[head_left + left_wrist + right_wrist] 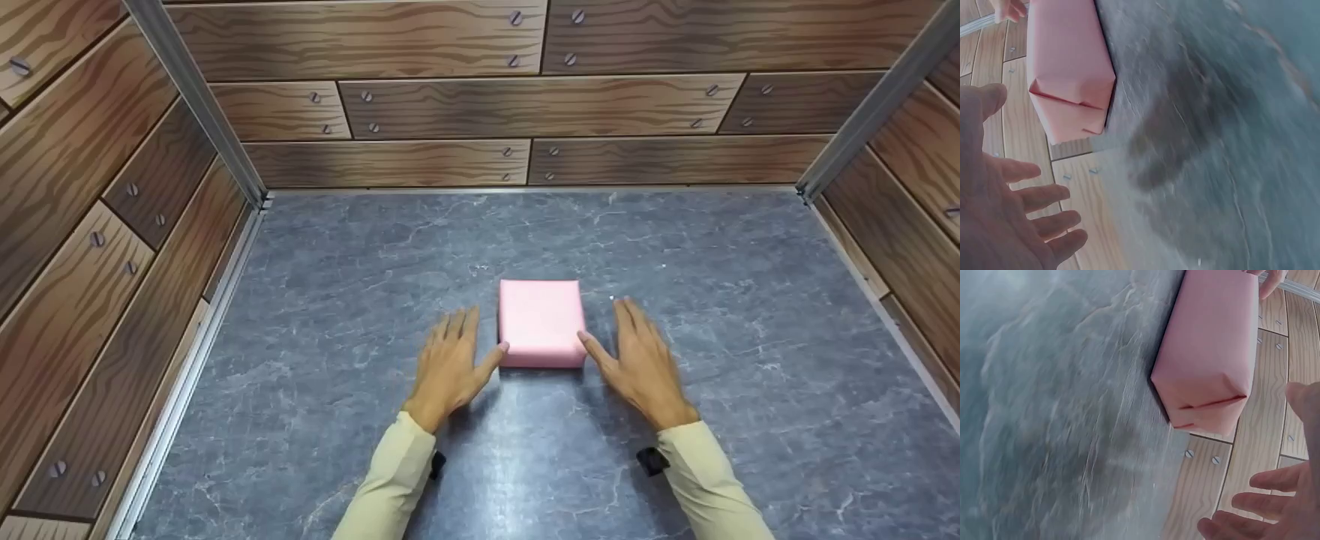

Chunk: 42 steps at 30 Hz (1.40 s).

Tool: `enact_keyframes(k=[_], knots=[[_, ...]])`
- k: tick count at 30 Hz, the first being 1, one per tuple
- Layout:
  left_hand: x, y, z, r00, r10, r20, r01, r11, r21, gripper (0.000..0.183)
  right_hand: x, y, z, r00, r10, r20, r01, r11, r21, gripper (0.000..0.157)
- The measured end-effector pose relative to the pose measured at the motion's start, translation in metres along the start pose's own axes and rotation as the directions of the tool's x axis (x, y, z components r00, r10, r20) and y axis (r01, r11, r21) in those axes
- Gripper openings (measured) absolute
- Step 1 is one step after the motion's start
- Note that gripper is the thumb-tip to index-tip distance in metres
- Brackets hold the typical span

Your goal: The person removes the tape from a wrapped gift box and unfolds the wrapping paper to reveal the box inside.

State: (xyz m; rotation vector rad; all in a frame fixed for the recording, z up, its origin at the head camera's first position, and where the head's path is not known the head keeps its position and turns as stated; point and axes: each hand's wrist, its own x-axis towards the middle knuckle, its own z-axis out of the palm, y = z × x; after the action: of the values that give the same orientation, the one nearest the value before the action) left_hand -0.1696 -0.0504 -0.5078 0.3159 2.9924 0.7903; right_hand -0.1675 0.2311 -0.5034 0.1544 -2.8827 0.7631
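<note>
A pink wrapped box (pixel 540 319) lies flat on the grey marbled surface, near the middle of the head view. Folded paper flaps show on its ends in both wrist views. To its left is my left hand (pixel 448 364), fingers extended forward and thumb tip by the box's near left corner. On the other side my right hand (pixel 641 367) mirrors it, thumb pointing at the near right corner. Whether the thumbs touch the box I cannot tell from the head view. In the left wrist view, the fingers (pixel 1050 225) are spread apart from the pink box (pixel 1069 67).
Wood-patterned panels (pixel 540 105) wall the back and both sides. Metal rails (pixel 202 97) run along the corners and edges. The grey marbled surface (pixel 337 300) spreads around the box. A black wrist device (pixel 652 460) sits at the right sleeve.
</note>
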Motion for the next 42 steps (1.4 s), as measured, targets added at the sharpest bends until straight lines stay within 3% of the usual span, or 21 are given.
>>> enact_keyframes(k=[4, 9, 18, 29, 42], knots=[[0.006, 0.002, 0.003, 0.999, -0.016, 0.031, 0.019, 0.993, -0.116, 0.087, 0.006, -0.002, 0.005, 1.0, 0.019, -0.004, -0.019, 0.997, 0.078, 0.085], [0.012, 0.003, 0.009, 0.996, -0.04, 0.082, 0.06, 0.964, -0.26, 0.088, 0.012, -0.003, 0.011, 0.999, 0.041, 0.015, -0.043, 0.988, 0.151, 0.078], [0.016, 0.004, 0.018, 0.989, -0.101, 0.105, 0.138, 0.876, -0.462, 0.079, 0.014, -0.004, 0.019, 0.996, 0.079, 0.048, -0.088, 0.967, 0.24, 0.07], [0.018, 0.01, 0.026, 0.995, -0.068, 0.066, 0.095, 0.765, -0.637, 0.056, 0.014, -0.007, 0.027, 0.996, 0.064, 0.057, -0.081, 0.919, 0.386, 0.056], [0.02, 0.014, 0.026, 0.997, -0.038, 0.066, 0.072, 0.747, -0.661, 0.047, 0.015, -0.005, 0.031, 0.996, 0.08, 0.032, -0.086, 0.881, 0.464, 0.045]])
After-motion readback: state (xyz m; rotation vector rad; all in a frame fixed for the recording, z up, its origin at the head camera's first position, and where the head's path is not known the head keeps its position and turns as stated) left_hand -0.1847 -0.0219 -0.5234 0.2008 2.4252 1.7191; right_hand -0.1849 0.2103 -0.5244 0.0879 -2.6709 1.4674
